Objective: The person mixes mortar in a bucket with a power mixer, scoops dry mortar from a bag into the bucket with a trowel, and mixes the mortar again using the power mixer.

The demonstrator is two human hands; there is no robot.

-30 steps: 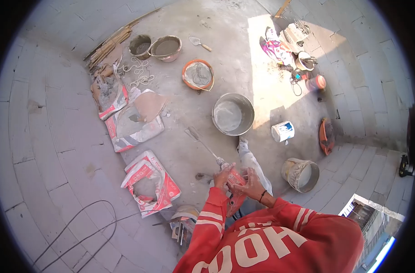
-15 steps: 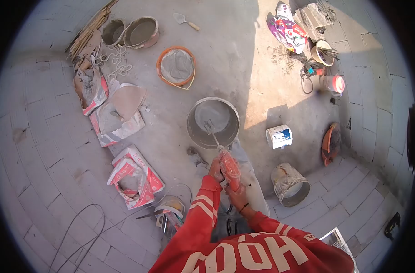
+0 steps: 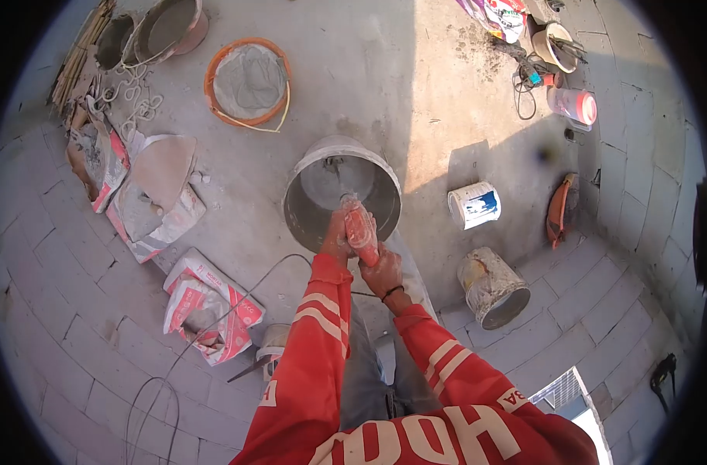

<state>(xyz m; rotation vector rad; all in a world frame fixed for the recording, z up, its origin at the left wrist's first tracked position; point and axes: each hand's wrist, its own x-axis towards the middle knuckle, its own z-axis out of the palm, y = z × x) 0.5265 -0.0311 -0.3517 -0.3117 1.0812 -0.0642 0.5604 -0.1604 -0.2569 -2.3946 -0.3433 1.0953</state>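
Observation:
A red power mixer (image 3: 360, 231), dusted with grey, points away from me over a large grey bucket (image 3: 342, 194). My left hand (image 3: 336, 236) is wrapped round the mixer's front part at the bucket's near rim. Behind it, my right hand (image 3: 383, 273) is closed on the rear grip, with a dark band at the wrist. The whisk end is down inside the bucket, against pale grey contents, and its lower part is hard to make out.
An orange-rimmed bucket (image 3: 285, 77) of grey material stands ahead. Torn red-and-white bags (image 3: 237, 306) lie left, near a looping cable (image 3: 163, 380). To the right are a white-and-blue pail (image 3: 475, 205), a tipped dirty bucket (image 3: 489, 287) and an orange container (image 3: 559, 211).
The mixer has swung from beside the bucket to over it, and its whisk has gone down inside. Both hands have moved forward with it; the view has shifted too.

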